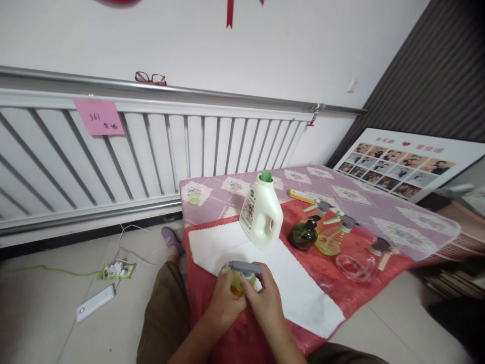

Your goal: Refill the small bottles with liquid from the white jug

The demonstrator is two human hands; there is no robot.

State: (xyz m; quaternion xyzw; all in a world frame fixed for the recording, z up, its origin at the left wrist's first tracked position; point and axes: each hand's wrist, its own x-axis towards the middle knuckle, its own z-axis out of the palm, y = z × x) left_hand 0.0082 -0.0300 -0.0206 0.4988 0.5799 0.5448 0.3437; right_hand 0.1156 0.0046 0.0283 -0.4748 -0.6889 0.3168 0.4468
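Both hands are on a small spray bottle (237, 284) with yellow liquid and a grey trigger head, held low over the near edge of the table. My left hand (224, 298) wraps round the bottle's body. My right hand (268, 294) closes on it at the collar, just under the spray head. Beyond them a pale green detergent jug (253, 215) stands upright and uncapped, with a green spout showing in its mouth. It rests on a white cloth (299, 293). A light green cap (194, 199) lies at the table's far left.
Right of the jug stand a dark pump bottle (302, 235) and a yellow spray bottle (330, 241), with another sprayer (320, 206) behind. A clear container (356, 265) lies nearer the right edge. A yellow pack (301, 195) lies farther back. A radiator (212, 146) borders the table.
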